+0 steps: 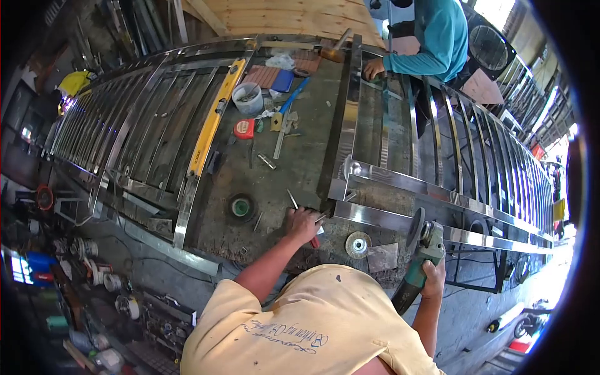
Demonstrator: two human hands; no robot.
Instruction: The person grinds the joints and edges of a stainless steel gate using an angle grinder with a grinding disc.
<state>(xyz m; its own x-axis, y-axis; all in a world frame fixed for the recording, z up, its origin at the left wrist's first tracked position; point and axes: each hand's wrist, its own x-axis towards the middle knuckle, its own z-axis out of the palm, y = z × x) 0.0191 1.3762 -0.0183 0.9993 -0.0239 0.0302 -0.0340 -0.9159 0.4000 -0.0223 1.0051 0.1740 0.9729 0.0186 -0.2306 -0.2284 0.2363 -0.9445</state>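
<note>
My right hand (pixel 433 279) is wrapped round the body of a green angle grinder (pixel 415 272), whose disc (pixel 415 230) stands beside the lower rail of a shiny metal frame (pixel 375 216). Near the bench's front edge, my left hand (pixel 302 225) is closed at a thin pointed tool (pixel 292 199); what its fingers grip is too small to make out. A red-handled tool (pixel 315 241) lies just beside that hand. Between my hands, a round flap disc (pixel 358 244) rests on the bench next to a flat plate (pixel 382 257).
Another barred frame (pixel 140 125) lies left, with a yellow level (pixel 215 119) on it. The bench (pixel 306 140) bears a tape measure (pixel 244 129), a white bucket (pixel 247 99) and a dark roll (pixel 240 208). Across the right frame, a co-worker's hand (pixel 374 68) touches metal.
</note>
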